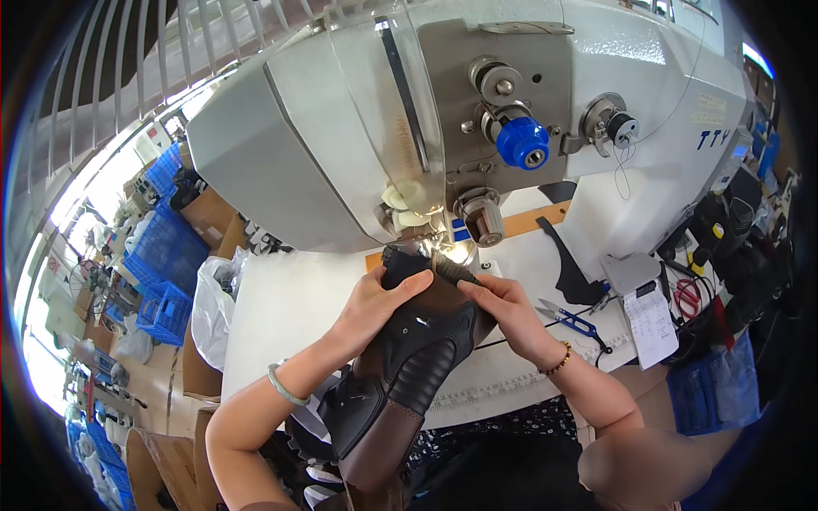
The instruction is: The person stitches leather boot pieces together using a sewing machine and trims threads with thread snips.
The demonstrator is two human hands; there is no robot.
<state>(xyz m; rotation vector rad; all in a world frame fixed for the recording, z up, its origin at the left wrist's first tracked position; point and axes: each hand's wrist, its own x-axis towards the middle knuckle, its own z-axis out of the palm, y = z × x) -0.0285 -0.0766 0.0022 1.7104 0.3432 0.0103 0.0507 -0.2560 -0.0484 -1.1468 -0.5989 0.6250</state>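
Observation:
A brown and black leather boot upper (426,332) with ribbed padding slants from my lap up to the sewing machine (341,128). Its far edge lies beneath the lit needle area, where the exact contact with the needle is hard to make out. On the left side, my left hand (375,311) grips that far edge, thumb on top. My right hand (511,315) pinches the edge on the other side, thumb and fingers closed on the material.
Right of my right hand lie blue-handled thread snips (575,322) and a black cut piece (567,264). Beyond them are a paper notepad (650,324) and red-handled scissors (686,298). Blue crates (166,243) and a clear plastic bag (213,307) stand at the left.

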